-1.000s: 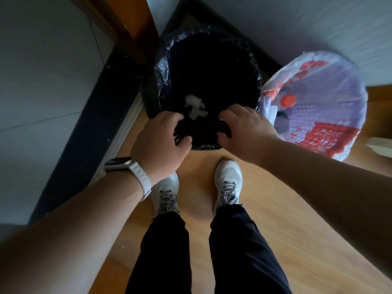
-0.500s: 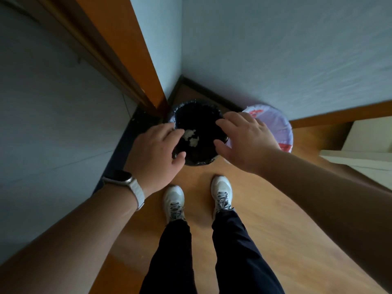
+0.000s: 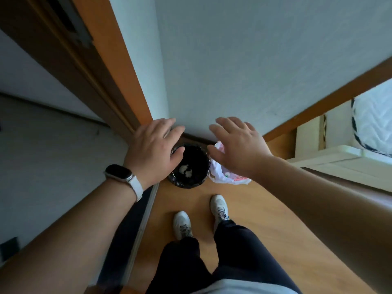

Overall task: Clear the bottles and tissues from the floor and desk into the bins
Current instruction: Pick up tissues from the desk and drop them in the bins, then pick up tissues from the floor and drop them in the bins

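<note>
A bin with a black liner [image 3: 197, 183] stands on the wooden floor in the wall corner, with crumpled white tissues [image 3: 185, 170] inside it. Beside it on the right is a second bin lined with a white and red printed bag [image 3: 227, 178], mostly hidden behind my right hand. My left hand [image 3: 153, 151] hovers high above the black bin's left rim, fingers relaxed and holding nothing. My right hand [image 3: 237, 145] hangs above the bins as well, fingers spread and holding nothing.
My two white shoes [image 3: 182, 223] stand on the wooden floor [image 3: 254, 219] just in front of the bins. A door frame [image 3: 118, 66] rises at the left, a grey wall [image 3: 244, 60] behind the bins. White furniture [image 3: 331, 158] sits at the right.
I have stood up: the bins look much smaller and farther below. Both hands have lifted off the black bin's rim and opened, with nothing in them.
</note>
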`<state>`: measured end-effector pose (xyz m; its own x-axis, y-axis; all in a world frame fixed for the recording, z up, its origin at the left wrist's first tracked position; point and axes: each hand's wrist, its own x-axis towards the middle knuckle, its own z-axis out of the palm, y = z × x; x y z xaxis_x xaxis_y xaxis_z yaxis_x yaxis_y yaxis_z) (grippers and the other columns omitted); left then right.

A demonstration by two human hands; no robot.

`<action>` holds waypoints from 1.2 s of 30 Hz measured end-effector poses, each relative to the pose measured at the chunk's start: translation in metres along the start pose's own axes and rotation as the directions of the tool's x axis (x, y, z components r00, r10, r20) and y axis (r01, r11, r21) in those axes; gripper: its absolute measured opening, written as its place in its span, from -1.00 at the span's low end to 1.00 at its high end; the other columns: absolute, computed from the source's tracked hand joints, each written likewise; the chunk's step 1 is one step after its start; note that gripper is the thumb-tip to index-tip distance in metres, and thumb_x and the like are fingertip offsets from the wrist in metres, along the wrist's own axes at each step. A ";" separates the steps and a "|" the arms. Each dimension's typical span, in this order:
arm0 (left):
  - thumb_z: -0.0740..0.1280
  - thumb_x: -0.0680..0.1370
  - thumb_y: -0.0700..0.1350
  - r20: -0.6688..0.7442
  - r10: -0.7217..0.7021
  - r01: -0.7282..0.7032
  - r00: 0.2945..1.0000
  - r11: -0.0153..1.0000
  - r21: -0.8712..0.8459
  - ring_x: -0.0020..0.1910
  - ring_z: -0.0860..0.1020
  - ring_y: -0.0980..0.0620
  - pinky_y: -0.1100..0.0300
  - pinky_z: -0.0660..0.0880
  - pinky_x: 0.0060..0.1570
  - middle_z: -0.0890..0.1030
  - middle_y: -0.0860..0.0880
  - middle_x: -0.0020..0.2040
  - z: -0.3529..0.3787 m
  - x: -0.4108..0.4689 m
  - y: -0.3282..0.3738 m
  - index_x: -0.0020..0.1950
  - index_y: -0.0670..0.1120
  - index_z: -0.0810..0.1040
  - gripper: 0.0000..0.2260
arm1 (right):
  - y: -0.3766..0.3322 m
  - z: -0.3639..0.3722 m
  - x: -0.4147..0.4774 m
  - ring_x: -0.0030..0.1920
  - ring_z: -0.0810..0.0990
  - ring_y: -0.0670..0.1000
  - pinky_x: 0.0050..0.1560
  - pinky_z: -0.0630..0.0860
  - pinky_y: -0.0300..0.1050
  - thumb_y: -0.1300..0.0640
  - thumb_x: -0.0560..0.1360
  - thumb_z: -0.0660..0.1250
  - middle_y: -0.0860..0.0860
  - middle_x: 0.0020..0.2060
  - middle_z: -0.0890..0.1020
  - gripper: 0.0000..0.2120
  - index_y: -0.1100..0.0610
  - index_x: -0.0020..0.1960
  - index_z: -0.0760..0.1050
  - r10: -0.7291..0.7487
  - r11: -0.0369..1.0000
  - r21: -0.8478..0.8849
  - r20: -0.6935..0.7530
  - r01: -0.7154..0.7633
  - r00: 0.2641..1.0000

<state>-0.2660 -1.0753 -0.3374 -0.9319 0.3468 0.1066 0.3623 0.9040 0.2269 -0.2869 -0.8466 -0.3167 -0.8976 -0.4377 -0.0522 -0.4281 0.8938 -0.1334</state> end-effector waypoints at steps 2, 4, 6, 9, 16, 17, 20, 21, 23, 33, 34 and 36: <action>0.28 0.51 0.04 -0.007 0.034 -0.034 0.999 0.999 0.011 0.26 0.46 -0.18 -0.08 0.38 0.14 0.52 -0.14 0.28 -0.017 0.002 0.014 0.29 -0.10 0.54 -0.60 | -0.002 -0.027 -0.016 0.24 0.47 0.17 0.16 0.43 0.10 -0.16 0.45 0.13 0.07 0.23 0.54 -0.50 0.10 0.24 0.49 0.038 0.999 -0.008 -0.032 -0.038 0.999; 0.23 0.51 0.06 0.001 0.076 -0.076 0.997 0.997 0.012 0.24 0.48 -0.18 -0.08 0.40 0.15 0.54 -0.15 0.26 -0.032 0.006 0.031 0.28 -0.11 0.55 -0.58 | 0.003 -0.053 -0.033 0.28 0.45 0.15 0.20 0.40 0.09 -0.15 0.49 0.17 0.06 0.28 0.51 -0.51 0.09 0.30 0.46 0.080 0.996 -0.034 -0.050 -0.082 0.996; 0.20 0.51 0.06 0.014 0.110 -0.110 0.994 0.994 0.007 0.23 0.49 -0.18 -0.07 0.42 0.15 0.54 -0.14 0.26 -0.044 0.012 0.050 0.28 -0.11 0.55 -0.58 | 0.013 -0.075 -0.051 0.30 0.43 0.15 0.22 0.38 0.10 -0.15 0.51 0.23 0.06 0.30 0.48 -0.52 0.08 0.33 0.43 0.116 0.991 -0.064 -0.065 -0.121 0.991; 0.22 0.50 0.05 -0.019 0.160 -0.160 0.987 0.987 -0.011 0.22 0.51 -0.18 -0.07 0.43 0.14 0.56 -0.14 0.26 -0.060 0.021 0.081 0.26 -0.10 0.57 -0.59 | 0.032 -0.100 -0.079 0.32 0.42 0.16 0.25 0.38 0.13 -0.17 0.53 0.20 0.07 0.32 0.47 -0.52 0.06 0.35 0.40 0.174 0.979 -0.089 -0.087 -0.181 0.981; 0.24 0.50 0.06 -0.103 0.354 -0.351 0.930 0.935 0.051 0.23 0.50 -0.18 -0.09 0.45 0.13 0.56 -0.13 0.26 -0.090 0.064 0.172 0.27 -0.09 0.56 -0.59 | 0.090 -0.154 -0.161 0.34 0.42 0.14 0.28 0.38 0.13 -0.22 0.54 0.16 0.04 0.32 0.47 -0.51 0.02 0.37 0.37 0.288 0.943 -0.100 -0.227 -0.316 0.930; 0.23 0.50 0.06 -0.122 0.381 -0.376 0.917 0.925 0.058 0.22 0.50 -0.18 -0.09 0.46 0.13 0.56 -0.13 0.25 -0.094 0.071 0.190 0.26 -0.09 0.56 -0.59 | 0.099 -0.160 -0.176 0.32 0.43 0.14 0.27 0.38 0.12 -0.21 0.54 0.17 0.03 0.30 0.48 -0.52 0.02 0.36 0.38 0.304 0.937 -0.092 -0.259 -0.337 0.917; 0.26 0.49 0.05 -0.163 0.456 -0.448 0.875 0.890 0.081 0.20 0.52 -0.19 -0.08 0.48 0.09 0.58 -0.14 0.23 -0.103 0.094 0.251 0.24 -0.10 0.57 -0.61 | 0.132 -0.180 -0.222 0.29 0.45 0.12 0.23 0.40 0.07 -0.19 0.52 0.21 0.01 0.27 0.49 -0.53 0.02 0.34 0.40 0.357 0.914 -0.077 -0.313 -0.398 0.880; 0.27 0.49 0.05 -0.167 0.477 -0.469 0.863 0.879 0.089 0.19 0.52 -0.19 -0.08 0.48 0.07 0.58 -0.14 0.23 -0.105 0.101 0.274 0.24 -0.10 0.57 -0.61 | 0.145 -0.187 -0.238 0.31 0.42 0.11 0.25 0.38 0.07 -0.20 0.53 0.19 0.00 0.29 0.47 -0.53 0.01 0.35 0.38 0.384 0.902 -0.076 -0.307 -0.425 0.871; 0.25 0.49 0.06 -0.173 0.524 -0.514 0.834 0.852 0.103 0.18 0.52 -0.17 -0.06 0.48 0.04 0.58 -0.13 0.22 -0.107 0.113 0.320 0.23 -0.09 0.58 -0.61 | 0.173 -0.199 -0.270 0.36 0.37 0.10 0.30 0.33 0.07 -0.23 0.55 0.12 -0.01 0.35 0.43 -0.52 -0.02 0.39 0.34 0.438 0.876 -0.075 -0.294 -0.477 0.850; 0.29 0.53 0.06 -0.205 0.733 -0.739 0.649 0.671 0.058 0.24 0.48 -0.09 -0.08 0.42 0.18 0.55 -0.08 0.23 -0.088 0.153 0.537 0.28 -0.07 0.52 -0.63 | 0.310 -0.235 -0.426 0.33 0.37 0.11 0.32 0.28 0.07 -0.22 0.52 0.09 0.00 0.31 0.45 -0.50 0.03 0.34 0.39 0.638 0.734 0.033 -0.373 -0.678 0.674; 0.30 0.53 0.06 -0.205 0.749 -0.758 0.629 0.651 0.052 0.26 0.47 -0.09 -0.09 0.41 0.20 0.54 -0.07 0.24 -0.085 0.155 0.556 0.29 -0.06 0.51 -0.63 | 0.321 -0.235 -0.441 0.35 0.35 0.09 0.33 0.26 0.06 -0.22 0.52 0.11 -0.01 0.32 0.43 -0.51 0.02 0.35 0.38 0.664 0.710 0.039 -0.368 -0.703 0.650; 0.28 0.53 0.07 -0.190 0.774 -0.783 0.604 0.621 0.040 0.28 0.45 -0.09 -0.12 0.41 0.23 0.53 -0.06 0.26 -0.078 0.159 0.590 0.30 -0.04 0.49 -0.62 | 0.339 -0.235 -0.469 0.36 0.33 0.08 0.35 0.23 0.04 -0.19 0.53 0.16 -0.03 0.34 0.41 -0.52 0.02 0.37 0.36 0.711 0.661 0.049 -0.362 -0.749 0.604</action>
<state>-0.1990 -0.5064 -0.1109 -0.2796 0.8617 0.4235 0.9537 0.3002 0.0188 -0.0355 -0.3150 -0.1052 -0.8839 0.4062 0.2317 0.3943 0.9138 -0.0976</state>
